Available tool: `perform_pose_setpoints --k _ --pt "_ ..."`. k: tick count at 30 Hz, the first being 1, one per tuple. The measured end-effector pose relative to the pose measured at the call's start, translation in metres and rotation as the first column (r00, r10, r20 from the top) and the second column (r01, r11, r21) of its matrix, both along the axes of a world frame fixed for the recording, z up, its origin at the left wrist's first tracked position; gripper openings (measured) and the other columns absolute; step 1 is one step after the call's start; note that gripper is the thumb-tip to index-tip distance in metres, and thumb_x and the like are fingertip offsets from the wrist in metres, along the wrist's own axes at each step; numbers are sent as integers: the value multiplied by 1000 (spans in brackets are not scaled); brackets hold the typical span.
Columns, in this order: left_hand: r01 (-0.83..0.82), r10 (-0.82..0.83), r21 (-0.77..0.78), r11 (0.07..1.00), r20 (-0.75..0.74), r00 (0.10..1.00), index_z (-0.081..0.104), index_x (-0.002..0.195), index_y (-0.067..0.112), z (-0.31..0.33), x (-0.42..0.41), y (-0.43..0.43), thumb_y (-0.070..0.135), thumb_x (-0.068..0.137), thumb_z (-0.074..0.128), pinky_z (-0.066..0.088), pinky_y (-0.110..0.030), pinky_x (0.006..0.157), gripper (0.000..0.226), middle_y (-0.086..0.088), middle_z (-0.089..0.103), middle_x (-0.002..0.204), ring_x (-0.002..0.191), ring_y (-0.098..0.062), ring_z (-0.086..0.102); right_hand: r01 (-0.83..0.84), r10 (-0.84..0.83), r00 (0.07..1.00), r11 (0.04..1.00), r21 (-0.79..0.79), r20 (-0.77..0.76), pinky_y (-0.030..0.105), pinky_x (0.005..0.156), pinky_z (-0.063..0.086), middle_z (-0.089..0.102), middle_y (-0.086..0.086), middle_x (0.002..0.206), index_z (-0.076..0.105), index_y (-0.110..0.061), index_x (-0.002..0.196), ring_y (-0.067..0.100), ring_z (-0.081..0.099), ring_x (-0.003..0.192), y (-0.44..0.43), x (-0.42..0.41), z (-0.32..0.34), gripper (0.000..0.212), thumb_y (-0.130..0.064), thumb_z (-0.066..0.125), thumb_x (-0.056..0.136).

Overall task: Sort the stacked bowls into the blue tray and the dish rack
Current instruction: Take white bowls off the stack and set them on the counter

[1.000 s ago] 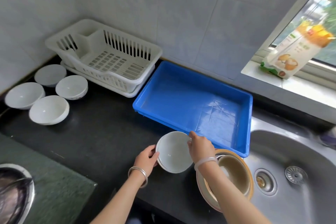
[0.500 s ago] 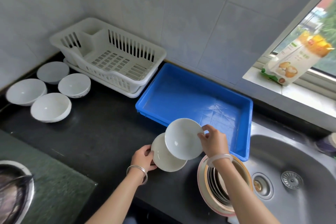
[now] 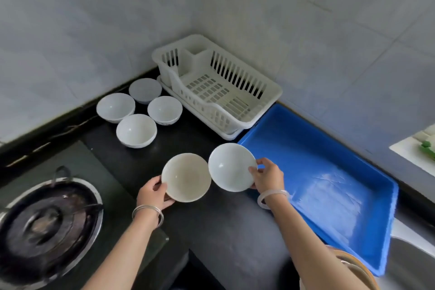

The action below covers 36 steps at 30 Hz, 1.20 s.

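Note:
My left hand (image 3: 153, 194) grips the left rim of a cream-tinted bowl (image 3: 186, 177) held over the black counter. My right hand (image 3: 268, 175) pinches the right rim of a white bowl (image 3: 231, 166), tilted toward me, just left of the blue tray (image 3: 367, 167). The two bowls are side by side and nearly touch. The blue tray holds nothing. The white dish rack (image 3: 270, 92) stands behind it in the corner, with nothing in it.
Several white bowls (image 3: 136, 130) sit on the black counter (image 3: 226, 223) left of the rack. A gas burner (image 3: 47, 223) is at the lower left. A stack of tan bowls (image 3: 357, 266) and the steel sink (image 3: 414, 263) are at the lower right.
My right hand has lifted the top white bowl off and apart to the right; my left hand keeps the lower one. The view has swung left, and both bowls are now over the counter.

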<state>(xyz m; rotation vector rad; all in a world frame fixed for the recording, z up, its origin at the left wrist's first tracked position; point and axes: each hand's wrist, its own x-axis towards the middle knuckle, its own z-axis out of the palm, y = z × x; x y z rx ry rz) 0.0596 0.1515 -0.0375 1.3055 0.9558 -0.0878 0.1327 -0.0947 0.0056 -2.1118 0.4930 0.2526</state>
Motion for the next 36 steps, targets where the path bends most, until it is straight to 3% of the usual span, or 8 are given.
perform_pose_setpoints --k 4,11,17,25,33,36 --pt "-144 144 10 990 -1 990 52 125 7 -4 6 35 2 90 48 52 -42 74 36 -20 56 122 88 -37 61 -35 37 998 998 59 -47 22 41 51 57 3 83 55 -16 94 13 58 60 47 34 -13 10 -13 60 86" --pt "-273 274 -57 960 9 962 53 124 6 -12 21 63 0 90 45 50 -43 74 35 -21 57 123 87 -38 60 -7 16 992 997 74 -128 31 50 55 52 7 96 53 -13 95 19 57 63 98 79 -42 11 -8 56 86" --pt "-320 321 -105 942 -7 947 52 124 6 -19 31 67 0 90 45 51 -42 75 35 -19 57 122 87 -36 60 64 -43 985 990 124 -166 33 56 57 51 2 83 51 -12 101 16 57 56 115 96 -65 16 -7 56 86" --pt "-336 338 -120 934 -9 941 49 127 7 -24 35 64 3 91 45 52 -43 79 37 -18 56 127 96 -34 59 216 -136 957 922 322 -255 26 43 53 49 2 83 50 -12 97 25 59 79 131 108 -72 14 -4 55 87" --pt "-341 340 -101 935 -18 940 50 128 8 -25 34 63 4 91 45 52 -45 81 37 -17 55 128 96 -32 58 241 -135 951 888 391 -278 38 66 58 51 7 91 50 -12 98 30 60 88 142 114 -80 14 -4 55 88" --pt "-355 355 -98 930 -23 935 50 126 8 -25 34 63 5 91 46 52 -46 83 35 -18 56 127 96 -33 59 235 -126 950 890 391 -285 37 67 58 54 10 96 50 -12 99 29 60 89 142 114 -81 13 -4 54 89"
